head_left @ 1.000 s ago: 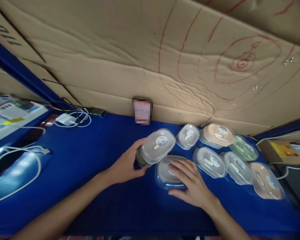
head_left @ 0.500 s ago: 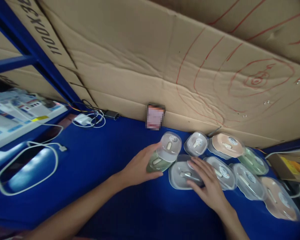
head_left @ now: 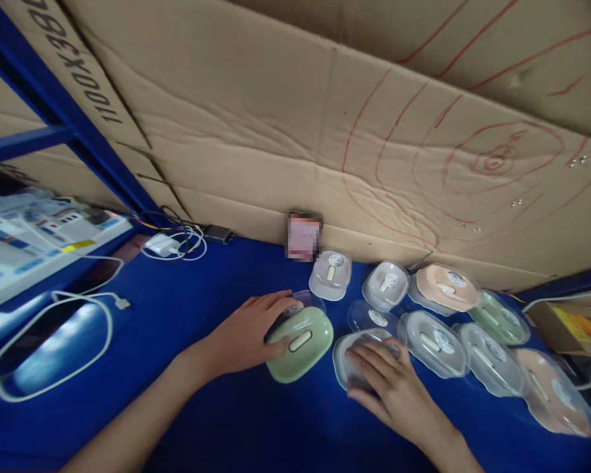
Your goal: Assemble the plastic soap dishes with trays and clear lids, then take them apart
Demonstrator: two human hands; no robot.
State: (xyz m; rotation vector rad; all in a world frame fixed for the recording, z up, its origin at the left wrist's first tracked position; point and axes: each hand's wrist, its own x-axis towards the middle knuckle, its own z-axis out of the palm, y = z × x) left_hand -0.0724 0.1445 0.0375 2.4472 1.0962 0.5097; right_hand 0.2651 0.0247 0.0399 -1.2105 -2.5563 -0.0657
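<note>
The green container (head_left: 300,343) lies on the blue worktop (head_left: 201,315), about midway along it and nearer the front edge than the back. The left hand (head_left: 249,332) cups its left side, fingers curled around it and over a clear lid (head_left: 303,301) just behind. Just to the right, the right hand (head_left: 387,381) lies flat, fingers spread, on a clear-lidded container (head_left: 354,348). More lidded containers (head_left: 446,286) crowd the back right part of the worktop, near the cardboard wall (head_left: 295,131). A white cable (head_left: 54,341) loops by the left edge.
</note>
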